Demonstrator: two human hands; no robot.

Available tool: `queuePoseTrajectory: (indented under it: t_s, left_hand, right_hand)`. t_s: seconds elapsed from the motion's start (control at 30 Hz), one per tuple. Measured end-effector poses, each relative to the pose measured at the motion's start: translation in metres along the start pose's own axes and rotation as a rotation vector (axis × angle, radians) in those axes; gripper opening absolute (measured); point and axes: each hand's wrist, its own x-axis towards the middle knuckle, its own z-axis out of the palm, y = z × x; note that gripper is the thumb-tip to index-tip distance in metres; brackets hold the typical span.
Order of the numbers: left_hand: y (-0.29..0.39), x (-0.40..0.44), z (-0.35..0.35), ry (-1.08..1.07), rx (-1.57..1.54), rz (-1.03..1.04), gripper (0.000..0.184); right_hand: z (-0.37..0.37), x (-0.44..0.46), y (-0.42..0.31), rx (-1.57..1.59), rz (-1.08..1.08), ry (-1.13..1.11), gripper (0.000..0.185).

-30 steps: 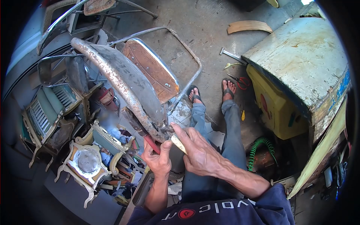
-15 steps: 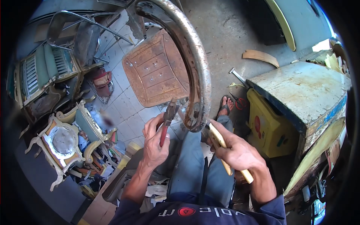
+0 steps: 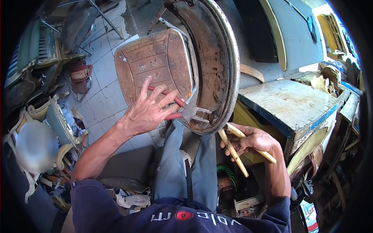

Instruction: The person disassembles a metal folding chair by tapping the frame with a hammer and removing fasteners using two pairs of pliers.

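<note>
My left hand [image 3: 149, 108] holds the red-handled pliers [image 3: 190, 112], fingers spread over the handles. The open jaws of these pliers reach the lower inner edge of the rusty metal chair frame [image 3: 211, 66]. My right hand [image 3: 254, 141] holds a tool with two pale yellow handles [image 3: 234, 153], spread apart. The head of that tool is hidden behind the frame's rim, at its lower right. The frame stands upright with its curved rim toward me. Behind and left of it is the rusty brown seat panel [image 3: 155, 62].
A worn workbench [image 3: 287, 103] stands to the right, with a yellow container [image 3: 252, 116] below it. Ornate chair frames [image 3: 58, 124] and a red object [image 3: 80, 75] are at the left. A green coiled hose [image 3: 226, 174] lies below my right hand.
The chair frame has turned, so its hollow inner side now shows. My left hand has swung the red pliers right, with their jaws open at the rim. My view has shifted right.
</note>
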Motion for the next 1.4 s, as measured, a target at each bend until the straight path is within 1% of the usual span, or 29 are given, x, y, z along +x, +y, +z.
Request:
queuePoseTrajectory:
  t_s: [0.03, 0.07, 0.17, 0.3, 0.37, 0.4, 0.47, 0.5, 0.57, 0.63, 0.67, 0.7, 0.77, 0.8, 0.83, 0.9, 0.97, 1.03, 1.07, 1.1, 1.13, 1.17, 1.2, 1.23, 1.27, 1.3, 1.33, 1.37, 1.4]
  left_hand:
    - [-0.002, 0.002, -0.004, 0.021, 0.033, 0.029, 0.025]
    - [-0.003, 0.006, -0.009, 0.03, 0.029, 0.044, 0.03]
    - [-0.007, 0.01, -0.016, 0.048, 0.092, 0.106, 0.031]
    - [-0.003, 0.014, -0.028, 0.034, 0.055, 0.11, 0.032]
    - [-0.002, 0.013, -0.034, -0.039, 0.101, 0.111, 0.02]
    - [-0.004, 0.013, -0.034, -0.036, 0.108, 0.112, 0.02]
    - [-0.008, 0.012, -0.033, 0.106, 0.052, 0.091, 0.03]
    - [-0.009, 0.014, -0.035, 0.108, 0.058, 0.096, 0.03]
    - [-0.005, 0.018, -0.039, -0.061, 0.059, 0.041, 0.041]
    - [-0.009, 0.021, -0.036, -0.027, 0.07, 0.072, 0.043]
    - [-0.01, 0.022, -0.035, 0.006, 0.081, 0.102, 0.048]
    - [-0.01, 0.021, -0.034, 0.003, 0.082, 0.103, 0.048]
    - [-0.009, 0.02, -0.033, -0.011, 0.101, 0.092, 0.046]
    - [-0.01, 0.02, -0.032, -0.012, 0.103, 0.091, 0.046]
    - [-0.01, 0.019, -0.031, -0.026, 0.106, 0.087, 0.046]
    - [-0.009, 0.02, -0.033, -0.038, 0.109, 0.092, 0.045]
    - [-0.006, 0.019, -0.036, -0.077, 0.047, 0.039, 0.044]
    - [-0.01, 0.022, -0.035, -0.06, 0.05, 0.056, 0.045]
    - [-0.009, 0.021, -0.034, -0.044, 0.043, 0.072, 0.046]
    - [-0.006, 0.019, -0.033, -0.052, 0.036, 0.073, 0.046]
    - [-0.006, 0.018, -0.034, -0.095, 0.017, 0.057, 0.049]
    - [-0.008, 0.019, -0.034, -0.133, 0.005, 0.041, 0.052]
    - [-0.007, 0.009, -0.024, -0.191, -0.135, -0.003, 0.046]
    - [-0.001, 0.003, -0.017, -0.19, -0.134, -0.001, 0.046]
    - [0.006, -0.003, -0.013, -0.17, -0.21, -0.036, 0.048]
    - [0.004, -0.006, -0.012, -0.14, -0.265, -0.07, 0.05]
    - [0.002, 0.003, -0.03, -0.222, -0.164, -0.106, 0.049]
    - [-0.006, 0.01, -0.033, -0.224, -0.152, -0.108, 0.049]
    - [-0.009, 0.012, -0.033, -0.106, -0.07, -0.04, 0.054]
  right_hand:
    - [0.002, -0.001, -0.001, -0.002, 0.002, 0.005, 0.084]
    - [0.003, 0.0, -0.002, -0.007, 0.001, 0.01, 0.084]
    - [0.003, 0.001, -0.001, -0.03, -0.011, 0.003, 0.084]
    - [0.008, 0.0, 0.001, -0.043, -0.009, 0.026, 0.083]
    - [0.01, 0.001, 0.003, -0.022, -0.034, 0.037, 0.083]
    - [0.012, 0.0, 0.001, -0.024, -0.041, 0.037, 0.083]
    - [0.018, -0.003, -0.001, 0.056, 0.012, 0.089, 0.079]
    - [0.017, -0.002, -0.001, 0.055, 0.004, 0.09, 0.079]
    - [0.015, 0.0, 0.003, 0.071, 0.019, 0.076, 0.082]
    - [0.021, 0.0, 0.006, 0.034, 0.001, 0.104, 0.084]
    - [0.026, 0.001, 0.009, -0.002, -0.016, 0.13, 0.085]
    - [0.031, 0.005, 0.016, 0.004, -0.067, 0.133, 0.087]
    - [0.036, 0.014, 0.033, -0.184, -0.175, 0.166, 0.09]
    - [0.041, 0.019, 0.045, -0.141, -0.218, 0.198, 0.092]
    - [0.048, 0.022, 0.052, -0.196, -0.274, 0.245, 0.093]
    - [0.052, 0.049, 0.088, -0.247, -0.421, 0.378, 0.095]
    - [0.055, 0.079, 0.112, -0.278, -0.609, 0.453, 0.097]
    - [0.063, 0.095, 0.116, -0.228, -0.743, 0.496, 0.08]
    - [0.062, 0.105, 0.12, -0.222, -0.739, 0.494, 0.08]
    - [0.057, 0.116, 0.127, -0.295, -0.807, 0.545, 0.072]
    - [0.05, 0.132, 0.134, -0.372, -0.881, 0.599, 0.065]
    - [0.039, 0.161, 0.145, -0.373, -0.889, 0.602, 0.065]
    - [0.026, 0.197, 0.16, -0.436, -0.922, 0.701, 0.06]
    - [0.025, 0.212, 0.169, -0.464, -0.935, 0.752, 0.058]
    - [0.024, 0.227, 0.177, -0.491, -0.947, 0.805, 0.056]
    - [0.024, 0.24, 0.174, -0.701, -1.001, 0.951, 0.05]
    - [0.03, 0.242, 0.161, -0.618, -1.009, 0.989, 0.047]
    - [0.036, 0.246, 0.151, -0.533, -1.02, 1.026, 0.045]
    - [0.048, 0.208, 0.13, -0.364, -0.653, 0.852, 0.044]
